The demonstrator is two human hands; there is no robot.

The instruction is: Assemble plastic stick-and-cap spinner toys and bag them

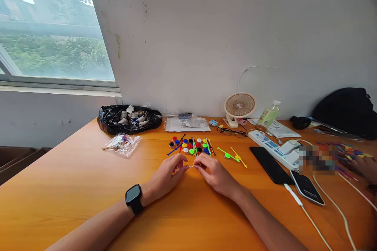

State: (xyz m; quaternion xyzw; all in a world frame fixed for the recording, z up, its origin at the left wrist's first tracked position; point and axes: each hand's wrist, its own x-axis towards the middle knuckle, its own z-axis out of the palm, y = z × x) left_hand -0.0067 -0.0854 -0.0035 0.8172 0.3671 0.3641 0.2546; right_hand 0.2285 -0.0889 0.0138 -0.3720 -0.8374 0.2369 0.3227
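Between my two hands is a small, thin white stick (192,166), mostly covered by my fingertips. My left hand (167,174), with a black watch on its wrist, is closed and pinches one end. At the other end the thumb and finger of my right hand (216,173) are pinched together. Just beyond my fingers lie several small round discs (185,150) in white, red, blue, yellow, green and black. Thin coloured plastic arrows (176,150) lie among them. To the right, a green arrow (228,155) and a yellow arrow (239,157) lie apart from that group.
A black plastic bag (129,123) of rubbish and a clear bag (123,145) lie left. At the back are a small fan (240,105), glasses (234,132) and a bottle (268,115). Rightward are a power strip (272,149), two phones (306,187), cables and another person's hand (363,168).
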